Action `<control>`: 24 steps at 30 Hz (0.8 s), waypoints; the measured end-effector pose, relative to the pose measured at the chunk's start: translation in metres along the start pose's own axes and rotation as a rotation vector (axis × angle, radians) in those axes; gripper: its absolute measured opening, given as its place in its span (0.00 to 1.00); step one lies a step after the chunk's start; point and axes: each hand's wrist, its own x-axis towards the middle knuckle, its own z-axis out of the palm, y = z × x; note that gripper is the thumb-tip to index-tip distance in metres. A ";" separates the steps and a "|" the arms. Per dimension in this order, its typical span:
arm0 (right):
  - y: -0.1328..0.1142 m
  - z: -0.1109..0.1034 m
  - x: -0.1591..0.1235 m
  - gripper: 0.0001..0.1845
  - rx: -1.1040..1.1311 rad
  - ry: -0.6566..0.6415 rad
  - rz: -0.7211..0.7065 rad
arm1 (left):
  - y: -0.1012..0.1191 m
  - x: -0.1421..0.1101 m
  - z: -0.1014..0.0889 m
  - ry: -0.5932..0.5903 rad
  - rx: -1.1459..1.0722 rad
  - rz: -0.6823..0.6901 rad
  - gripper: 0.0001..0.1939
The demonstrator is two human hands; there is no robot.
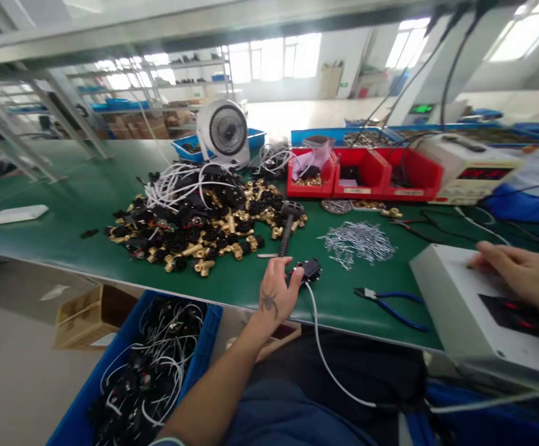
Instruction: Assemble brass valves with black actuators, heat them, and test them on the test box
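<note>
My left hand [276,291] rests on the green table [65,229] near its front edge, fingers pinched on a small black part [310,269] with a white cable [325,359] trailing down over the edge toward my lap. My right hand [525,275] lies on top of a white box-shaped device [464,303] at the right, fingers stretched flat. A black-handled tool [287,228] lies just beyond my left hand. A heap of black and brass parts with white cables [195,223] fills the table's middle.
A pile of small metal pins [357,241] and blue-handled pliers [390,303] lie between my hands. Three red bins [367,173], a white fan [225,133] and a meter [474,167] stand at the back. A blue crate of cabled parts [148,371] sits below the table's front edge.
</note>
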 end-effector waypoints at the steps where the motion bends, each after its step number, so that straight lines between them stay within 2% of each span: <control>1: 0.000 -0.001 -0.003 0.21 0.023 -0.057 0.092 | 0.000 -0.001 0.000 -0.012 0.008 0.005 0.18; 2: -0.001 -0.001 -0.006 0.18 0.062 -0.107 0.175 | 0.001 -0.003 0.000 -0.028 0.017 0.009 0.18; 4: -0.005 0.003 -0.011 0.12 0.111 -0.142 0.206 | 0.002 -0.005 0.001 -0.065 0.045 0.008 0.20; 7: -0.009 0.008 -0.016 0.05 0.165 -0.150 0.159 | 0.007 -0.007 0.002 -0.110 0.086 -0.018 0.23; 13: -0.002 0.015 -0.019 0.04 0.233 -0.129 0.106 | 0.018 -0.004 0.003 -0.169 0.054 -0.098 0.27; 14: 0.001 0.013 -0.018 0.04 0.236 -0.085 0.098 | 0.018 -0.003 0.003 -0.181 0.014 -0.101 0.26; 16: 0.004 0.008 -0.017 0.03 0.216 0.088 0.087 | 0.018 -0.004 0.002 -0.226 -0.104 -0.100 0.26; 19: -0.002 -0.004 -0.024 0.06 0.196 0.519 0.014 | 0.019 -0.013 -0.005 -0.297 -0.342 -0.081 0.31; 21: -0.020 -0.004 -0.043 0.09 0.338 0.729 -0.110 | 0.023 -0.021 -0.012 -0.282 -0.498 -0.009 0.32; 22: -0.033 -0.001 -0.058 0.11 0.485 0.741 -0.181 | 0.026 -0.025 -0.017 -0.242 -0.528 0.062 0.31; 23: -0.048 0.004 -0.076 0.13 0.665 0.645 -0.233 | 0.029 -0.029 -0.021 -0.188 -0.513 0.153 0.31; 24: -0.064 0.012 -0.096 0.17 0.851 0.447 -0.290 | 0.033 -0.032 -0.026 -0.130 -0.457 0.259 0.30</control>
